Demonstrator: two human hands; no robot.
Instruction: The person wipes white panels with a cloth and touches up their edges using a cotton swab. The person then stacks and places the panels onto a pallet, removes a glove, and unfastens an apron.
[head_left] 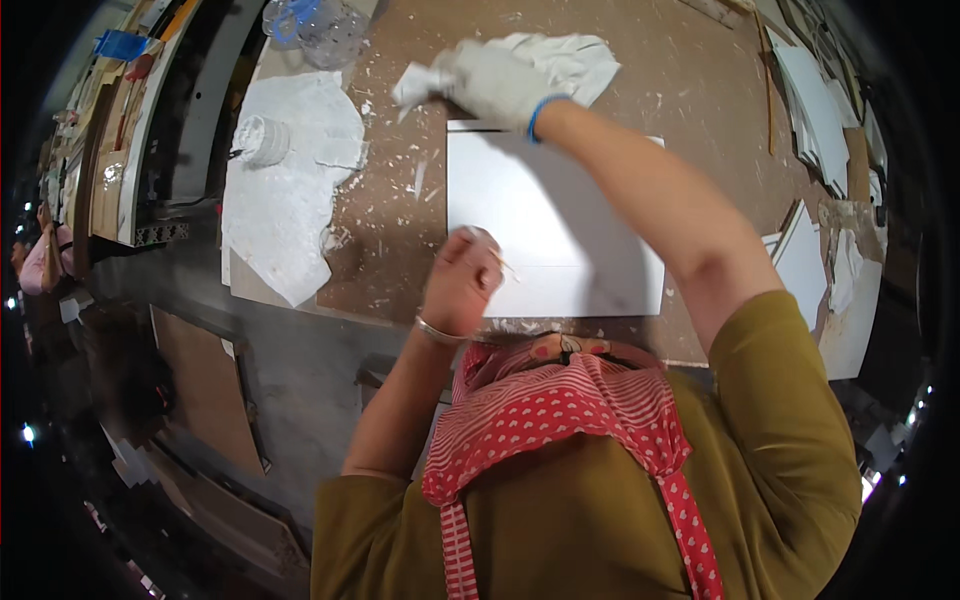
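White panel [545,215] lies flat on tabletop [390,240], rightward of curled left hand [463,283], which overlaps its left edge, pinch unclear, and nearward of gloved right hand [500,88], closed around white cloth [416,86].

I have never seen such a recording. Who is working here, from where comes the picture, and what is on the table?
There is no machine: these are a person's two hands, seen from a wide fisheye camera on the head, so straight edges bend. On the brown worktable lie a white panel, a white cloth and a white sheet bearing a small tub. The gloved right hand appears to grip a white wad, blurred; the bare left hand, fingers curled, seems to hold something thin, too small to name.
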